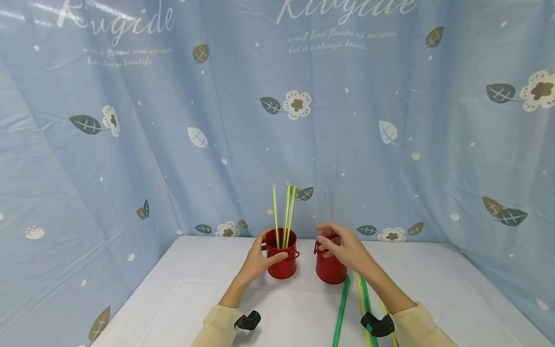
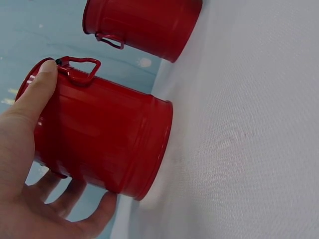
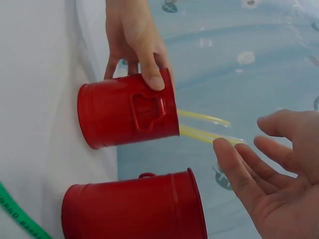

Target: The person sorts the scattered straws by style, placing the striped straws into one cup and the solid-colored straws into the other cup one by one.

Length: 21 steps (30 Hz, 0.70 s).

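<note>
My left hand (image 1: 256, 261) grips a small red metal bucket (image 1: 282, 270), with the thumb near the rim and the fingers around its far side. Several thin yellow sticks (image 1: 287, 212) stand upright in this bucket, leaning a little apart. Just to the right stands a second red bucket (image 1: 331, 271) of the same kind. Over its rim hovers my right hand (image 1: 348, 246), fingers loosely bent. In the right wrist view nothing shows between those fingers (image 3: 234, 174), which lie beyond the mouth of the second bucket (image 3: 134, 209).
Green strips with dark print (image 1: 341, 311) and thin yellow sticks (image 1: 362, 299) lie on the white tabletop (image 1: 182, 299), in front of the right bucket and partly under the right forearm. A blue patterned curtain (image 1: 243, 144) hangs behind the table.
</note>
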Available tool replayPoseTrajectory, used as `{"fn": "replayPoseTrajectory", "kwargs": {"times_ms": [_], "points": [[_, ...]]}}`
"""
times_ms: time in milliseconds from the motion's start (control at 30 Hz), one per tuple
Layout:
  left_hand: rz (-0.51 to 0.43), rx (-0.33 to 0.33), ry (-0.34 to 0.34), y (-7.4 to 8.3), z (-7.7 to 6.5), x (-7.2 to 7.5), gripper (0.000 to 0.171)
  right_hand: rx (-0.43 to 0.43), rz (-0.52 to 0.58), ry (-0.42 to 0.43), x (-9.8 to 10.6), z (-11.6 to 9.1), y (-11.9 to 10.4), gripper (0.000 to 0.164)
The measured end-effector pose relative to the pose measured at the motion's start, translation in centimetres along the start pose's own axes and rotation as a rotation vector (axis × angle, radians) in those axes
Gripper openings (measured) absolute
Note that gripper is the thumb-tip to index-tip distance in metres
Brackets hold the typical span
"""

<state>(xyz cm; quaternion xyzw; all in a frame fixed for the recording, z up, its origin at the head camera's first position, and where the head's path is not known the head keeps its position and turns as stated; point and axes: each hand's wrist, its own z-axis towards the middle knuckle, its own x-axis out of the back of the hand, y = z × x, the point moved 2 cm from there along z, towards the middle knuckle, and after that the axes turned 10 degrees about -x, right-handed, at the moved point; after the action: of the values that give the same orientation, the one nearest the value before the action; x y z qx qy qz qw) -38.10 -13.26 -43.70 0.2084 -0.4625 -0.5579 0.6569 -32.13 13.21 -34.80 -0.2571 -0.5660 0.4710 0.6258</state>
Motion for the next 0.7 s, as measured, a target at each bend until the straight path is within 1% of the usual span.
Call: {"fn": "replayPoseTrajectory", "kwargs": {"times_ms": [167, 400, 600, 667, 700], "points": [[0.015, 0.007, 0.0, -0.2, 0.1, -0.1, 0.088, 0.023, 0.015, -0.024, 0.6, -1.4, 0.6, 0.036], [0.034, 0.034, -0.007, -0.2, 0.2, -0.2, 0.092, -0.009, -0.014, -0.013, 1.8, -3.0, 1.8, 0.038], [0.023, 0.037, -0.008, -0.3, 0.1, -0.2, 0.091, -0.023, -0.017, -0.051, 3.3, -3.8, 3.1, 0.04], [0.021, 0.032, -0.003, -0.1, 0.0, -0.1, 0.09, -0.031, -0.027, -0.065, 3.7, -4.0, 3.3, 0.042], [0.019, 0.034, -0.003, 0.5, -0.1, 0.0, 0.089, -0.031, -0.033, -0.071, 3.9, -4.1, 3.3, 0.043]]}}
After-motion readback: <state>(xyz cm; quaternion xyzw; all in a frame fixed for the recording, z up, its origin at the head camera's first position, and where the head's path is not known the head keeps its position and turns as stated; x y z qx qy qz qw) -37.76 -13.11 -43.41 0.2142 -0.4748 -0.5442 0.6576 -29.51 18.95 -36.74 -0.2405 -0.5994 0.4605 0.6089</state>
